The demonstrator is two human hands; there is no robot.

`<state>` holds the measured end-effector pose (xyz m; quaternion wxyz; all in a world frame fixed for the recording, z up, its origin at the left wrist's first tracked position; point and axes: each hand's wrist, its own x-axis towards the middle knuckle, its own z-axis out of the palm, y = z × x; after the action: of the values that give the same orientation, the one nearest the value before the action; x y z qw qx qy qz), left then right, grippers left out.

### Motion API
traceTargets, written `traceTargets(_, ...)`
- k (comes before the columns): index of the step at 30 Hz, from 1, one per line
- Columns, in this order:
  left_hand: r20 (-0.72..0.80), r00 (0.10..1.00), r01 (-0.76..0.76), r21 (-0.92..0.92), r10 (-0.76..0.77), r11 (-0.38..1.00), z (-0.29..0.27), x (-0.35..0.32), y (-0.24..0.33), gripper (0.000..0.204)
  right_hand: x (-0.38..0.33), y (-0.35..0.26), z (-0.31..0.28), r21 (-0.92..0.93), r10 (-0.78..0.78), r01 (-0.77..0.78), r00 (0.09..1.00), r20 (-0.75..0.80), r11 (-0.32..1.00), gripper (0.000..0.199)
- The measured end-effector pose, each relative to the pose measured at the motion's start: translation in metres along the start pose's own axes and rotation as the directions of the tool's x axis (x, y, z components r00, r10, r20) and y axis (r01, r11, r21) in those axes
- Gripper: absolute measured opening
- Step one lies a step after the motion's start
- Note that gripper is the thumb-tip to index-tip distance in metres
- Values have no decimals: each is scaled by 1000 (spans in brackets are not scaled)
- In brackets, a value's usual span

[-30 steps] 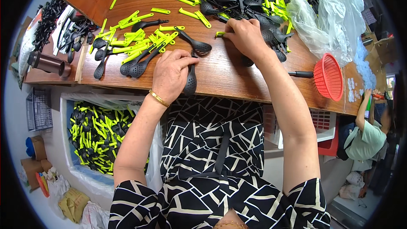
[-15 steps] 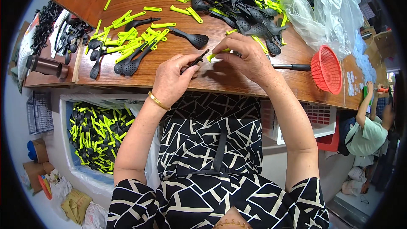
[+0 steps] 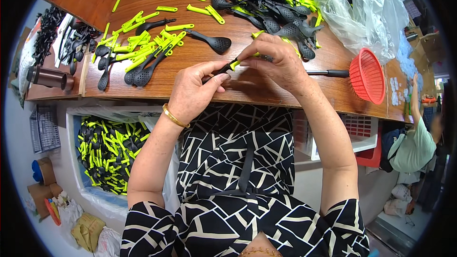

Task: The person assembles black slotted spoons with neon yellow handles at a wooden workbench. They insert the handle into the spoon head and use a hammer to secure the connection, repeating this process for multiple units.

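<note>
Both hands meet over the near edge of the wooden table. The left hand is curled, thumb and fingers pinching the black handle of a slotted spoon. The right hand is bent over the same piece, its fingertips pinching a lime-green handle clip where it sits against the black handle. A gold bangle circles the left wrist.

Beyond the left hand lies a cluster of finished spoons with green handles, and one black slotted spoon lies alone just past the fingers. Beyond the right hand spreads a heap of black spoon heads mixed with green clips, next to a crumpled clear plastic bag. To the right of the right hand sits a red mesh strainer with a black handle pointing at the hand.

Below the left forearm, beside the table, a plastic-lined white bin holds more black-and-green spoons. Far left, a brown cylinder lies on a lower shelf. At the right rim another person in a pale green shirt reaches upward.
</note>
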<state>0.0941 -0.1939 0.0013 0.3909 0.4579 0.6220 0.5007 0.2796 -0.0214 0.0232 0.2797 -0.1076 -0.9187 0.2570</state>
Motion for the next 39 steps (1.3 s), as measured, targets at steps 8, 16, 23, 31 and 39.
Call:
traceTargets(8, 6, 962, -253, 386, 272, 887, 15, -15, 9, 26, 0, -15, -3, -99, 40, -34, 997, 61, 994, 22)
traceTargets(16, 578, 783, 535, -438, -230, 722, -17, -25, 5, 47, -18, -24, 6, -323, -400, 374, 916, -17, 869, 27)
traceTargets(23, 55, 986, 154, 93, -159, 984, -14, -12, -13, 34, 38, 20, 31, -55, -220, 225, 972, 84, 973, 11)
traceTargets(31, 149, 944, 324, -256, -294, 911, -20, 3, -25, 32, 98, 71, 79, -366, 85, -135, 985, -149, 921, 20)
traceTargets(39, 135, 955, 294, -285, -266, 912, -23, 2, -32, 29, 99, 43, 29, -660, 429, -218, 887, 174, 719, 21)
